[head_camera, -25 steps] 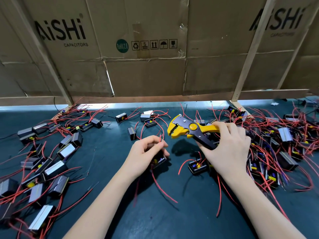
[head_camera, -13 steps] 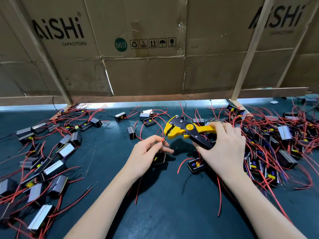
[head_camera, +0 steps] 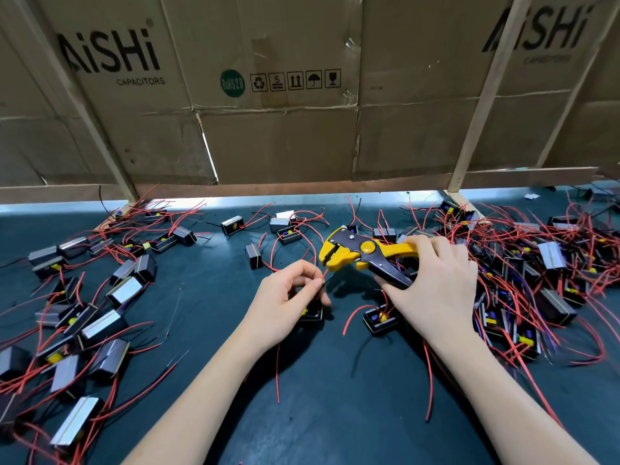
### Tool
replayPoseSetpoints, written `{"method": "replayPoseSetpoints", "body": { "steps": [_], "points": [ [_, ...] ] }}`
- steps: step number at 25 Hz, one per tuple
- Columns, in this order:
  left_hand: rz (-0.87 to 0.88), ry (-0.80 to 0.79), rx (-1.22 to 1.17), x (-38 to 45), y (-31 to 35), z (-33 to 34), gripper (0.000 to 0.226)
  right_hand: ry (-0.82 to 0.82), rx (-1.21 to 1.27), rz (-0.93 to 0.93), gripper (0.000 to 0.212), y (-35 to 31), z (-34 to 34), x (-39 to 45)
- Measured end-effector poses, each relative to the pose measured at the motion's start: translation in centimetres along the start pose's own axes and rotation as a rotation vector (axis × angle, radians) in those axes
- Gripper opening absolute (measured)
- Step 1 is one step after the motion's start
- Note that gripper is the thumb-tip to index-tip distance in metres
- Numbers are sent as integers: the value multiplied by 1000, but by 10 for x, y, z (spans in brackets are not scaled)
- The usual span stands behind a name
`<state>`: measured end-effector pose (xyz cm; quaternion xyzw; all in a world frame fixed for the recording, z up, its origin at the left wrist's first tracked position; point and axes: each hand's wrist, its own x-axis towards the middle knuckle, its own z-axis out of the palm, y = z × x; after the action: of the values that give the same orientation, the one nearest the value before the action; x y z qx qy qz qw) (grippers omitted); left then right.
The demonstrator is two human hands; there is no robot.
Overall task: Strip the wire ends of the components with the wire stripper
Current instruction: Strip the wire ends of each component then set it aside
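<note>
My right hand [head_camera: 432,290] grips the handles of a yellow and black wire stripper [head_camera: 362,255], its jaws pointing left and slightly parted. My left hand [head_camera: 285,303] pinches the end of a red wire [head_camera: 324,273] between thumb and forefinger, just below and left of the jaws; the tip is close to them, not inside. That wire belongs to a small black box component [head_camera: 312,312] lying mostly hidden under my left hand. Another black component [head_camera: 380,320] with red wires lies below my right hand.
Several black and silver components with red wires lie spread on the left [head_camera: 100,323], and a dense tangled pile [head_camera: 536,280] sits on the right of the dark green mat [head_camera: 335,414]. A cardboard wall [head_camera: 285,129] on wooden battens closes the back.
My left hand has lifted slightly and brought the red wire end up toward the stripper jaws. The stripper has tilted and shifted a little left toward that wire.
</note>
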<state>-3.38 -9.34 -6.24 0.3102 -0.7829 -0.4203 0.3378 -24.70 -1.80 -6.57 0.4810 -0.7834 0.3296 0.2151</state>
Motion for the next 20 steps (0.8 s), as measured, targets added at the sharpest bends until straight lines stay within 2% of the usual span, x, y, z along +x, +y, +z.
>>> {"method": "replayPoseSetpoints", "body": {
  "steps": [9, 20],
  "points": [
    [-7, 54, 50, 1, -3, 1, 15, 20, 23, -68, 63, -2, -2, 1],
    [-79, 95, 3, 3, -4, 3, 15, 38, -1, -106, 63, -1, -5, 2]
  ]
}}
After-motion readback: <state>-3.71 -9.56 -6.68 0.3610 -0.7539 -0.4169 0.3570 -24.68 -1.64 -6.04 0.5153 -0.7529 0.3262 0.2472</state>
